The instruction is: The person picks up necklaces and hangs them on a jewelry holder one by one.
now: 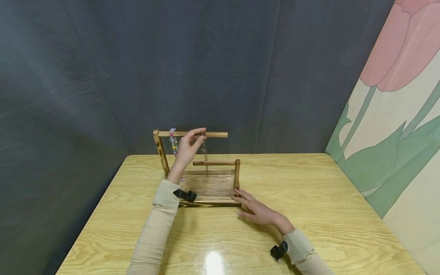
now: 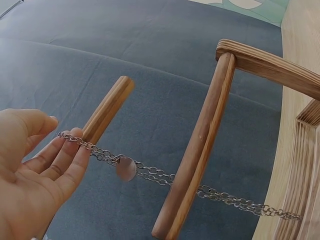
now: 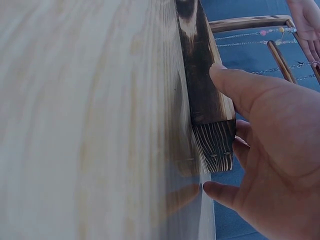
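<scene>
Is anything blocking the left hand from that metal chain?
Nothing visible stands between them. The left hand touches the metal chain at the upper wooden bar; in the left wrist view, the lower bar crosses in front of the chain farther down.

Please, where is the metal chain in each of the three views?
Head: the metal chain hangs near the centre, beside the left hand.
Left wrist: metal chain runs from middle left to lower right.
Right wrist: metal chain is near the upper right edge.
Shared landmark: the wooden stand.

2 hands [image 1: 186,151], 1 rack [image 1: 220,187] (2 bars [image 1: 216,135]), 1 chain [image 2: 227,198], 1 beaded strand [image 1: 173,143]
</scene>
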Motion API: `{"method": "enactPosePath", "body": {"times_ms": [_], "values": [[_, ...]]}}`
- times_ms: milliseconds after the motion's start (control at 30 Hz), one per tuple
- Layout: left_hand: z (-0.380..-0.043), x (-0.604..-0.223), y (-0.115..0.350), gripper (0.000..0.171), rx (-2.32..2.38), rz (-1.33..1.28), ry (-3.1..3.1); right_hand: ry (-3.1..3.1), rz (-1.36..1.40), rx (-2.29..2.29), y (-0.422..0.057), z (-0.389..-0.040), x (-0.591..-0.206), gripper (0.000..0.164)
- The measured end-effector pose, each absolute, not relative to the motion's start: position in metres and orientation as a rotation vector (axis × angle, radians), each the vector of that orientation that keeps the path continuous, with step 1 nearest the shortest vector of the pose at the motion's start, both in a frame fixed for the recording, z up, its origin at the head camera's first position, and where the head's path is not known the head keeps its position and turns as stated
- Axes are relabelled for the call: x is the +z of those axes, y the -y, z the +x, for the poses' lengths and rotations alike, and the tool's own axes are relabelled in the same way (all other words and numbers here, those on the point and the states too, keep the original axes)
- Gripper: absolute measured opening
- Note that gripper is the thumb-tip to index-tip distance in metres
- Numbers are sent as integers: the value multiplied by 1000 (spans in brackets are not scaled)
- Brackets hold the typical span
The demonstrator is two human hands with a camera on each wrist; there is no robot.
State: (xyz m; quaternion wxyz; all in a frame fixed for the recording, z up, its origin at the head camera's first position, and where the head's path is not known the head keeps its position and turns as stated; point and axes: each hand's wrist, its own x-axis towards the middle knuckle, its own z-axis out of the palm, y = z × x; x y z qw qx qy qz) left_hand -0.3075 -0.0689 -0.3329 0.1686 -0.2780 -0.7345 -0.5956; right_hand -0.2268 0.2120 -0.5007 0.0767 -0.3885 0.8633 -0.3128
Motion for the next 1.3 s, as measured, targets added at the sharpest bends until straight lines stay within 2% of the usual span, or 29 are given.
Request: {"method": "enactPosePath", "body": {"times_ms": [1300], "values": [[-306, -336, 87, 31, -1826, -694, 2013, -2562, -1163, -945, -210, -225, -495, 58]]}}
